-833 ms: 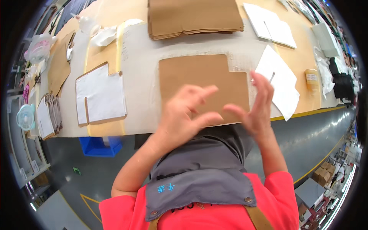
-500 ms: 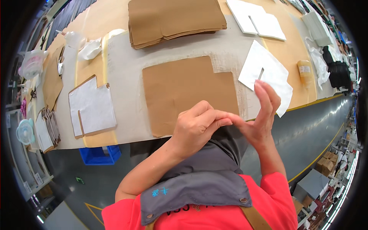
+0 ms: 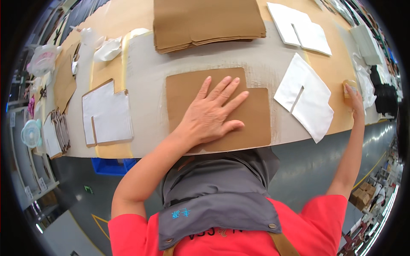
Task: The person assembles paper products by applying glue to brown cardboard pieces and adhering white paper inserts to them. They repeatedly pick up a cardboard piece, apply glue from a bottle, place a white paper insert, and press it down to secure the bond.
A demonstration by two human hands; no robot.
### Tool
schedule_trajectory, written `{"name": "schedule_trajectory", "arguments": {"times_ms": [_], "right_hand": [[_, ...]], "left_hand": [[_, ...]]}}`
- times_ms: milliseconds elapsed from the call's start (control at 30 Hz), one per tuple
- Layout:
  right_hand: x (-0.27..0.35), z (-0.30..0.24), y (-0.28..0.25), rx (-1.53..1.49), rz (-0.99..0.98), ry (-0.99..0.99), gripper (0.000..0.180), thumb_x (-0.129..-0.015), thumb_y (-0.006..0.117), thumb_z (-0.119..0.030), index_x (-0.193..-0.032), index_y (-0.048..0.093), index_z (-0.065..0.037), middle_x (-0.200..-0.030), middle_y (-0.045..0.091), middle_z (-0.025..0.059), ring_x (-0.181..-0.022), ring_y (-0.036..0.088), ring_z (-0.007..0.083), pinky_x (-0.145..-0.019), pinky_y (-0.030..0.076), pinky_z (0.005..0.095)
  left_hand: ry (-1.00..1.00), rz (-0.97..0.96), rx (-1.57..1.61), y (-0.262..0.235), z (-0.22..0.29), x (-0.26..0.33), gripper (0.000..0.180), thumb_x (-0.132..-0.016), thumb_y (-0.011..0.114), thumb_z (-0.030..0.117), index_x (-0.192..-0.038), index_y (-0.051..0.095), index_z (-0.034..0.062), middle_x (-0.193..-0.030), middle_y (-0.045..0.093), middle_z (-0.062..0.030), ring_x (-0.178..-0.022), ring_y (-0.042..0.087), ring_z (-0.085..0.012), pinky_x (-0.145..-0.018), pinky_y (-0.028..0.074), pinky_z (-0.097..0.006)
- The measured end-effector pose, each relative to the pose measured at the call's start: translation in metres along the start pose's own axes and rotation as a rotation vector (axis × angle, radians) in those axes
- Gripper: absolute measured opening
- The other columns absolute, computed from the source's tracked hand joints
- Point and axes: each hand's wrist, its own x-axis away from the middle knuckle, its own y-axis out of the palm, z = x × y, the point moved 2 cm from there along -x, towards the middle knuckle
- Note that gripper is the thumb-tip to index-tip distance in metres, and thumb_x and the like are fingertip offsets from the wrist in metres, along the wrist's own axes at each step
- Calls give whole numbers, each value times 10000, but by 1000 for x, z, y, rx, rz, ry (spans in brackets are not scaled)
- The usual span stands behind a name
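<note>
left hand (image 3: 212, 113) flat on brown card sheet (image 3: 256, 115); right hand (image 3: 354, 99) on small jar (image 3: 349, 85).

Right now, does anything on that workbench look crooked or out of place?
Mostly tidy. The white cut sheet right of the brown cardboard piece lies askew, its lower corner hanging over the table edge. The left hand lies flat on the cardboard; the right hand touches a small yellowish object.
</note>
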Motion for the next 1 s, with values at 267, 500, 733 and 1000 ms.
{"name": "schedule_trajectory", "arguments": {"times_ms": [267, 500, 733, 1000], "right_hand": [[68, -33, -9, -1121, -207, -98, 723, -935, 709, -488, -1474, 475, -66, -1405, 586, 151, -1245, 608, 244, -911, 569, 301], [201, -101, 75, -1392, -467, -225, 722, -937, 733, -336, -1516, 405, -58, -1586, 382, 165, -1416, 428, 381, -965, 585, 397], [254, -177, 199, -1186, -312, -353, 826, -873, 727, -537, -1491, 437, -71, -1452, 556, 142, -1304, 576, 258, -966, 578, 381], [286, -246, 283, -642, -206, -800, 1169, -687, 763, -749, -1498, 326, -31, -1472, 487, 241, -1358, 505, 373, -1132, 430, 502]], "left_hand": [[11, 22, -13, -1, -1, 7, 714, -986, 433, 653, -1577, 387, 253, -1666, 269, -108, -1545, 210, -306, -1248, 108, -568], [19, -113, 39, -13, 6, 91, 751, -943, 400, 732, -1553, 431, 296, -1659, 286, -120, -1539, 233, -330, -1240, 99, -588], [-213, 292, 169, -32, -24, 124, 544, -922, 707, 386, -1378, 615, 106, -1454, 543, -118, -1398, 459, -311, -1167, 335, -459], [-339, 494, 148, -22, -39, 130, 339, -845, 785, 184, -1160, 724, 78, -1157, 602, -55, -1108, 552, -279, -947, 446, -405]]}}
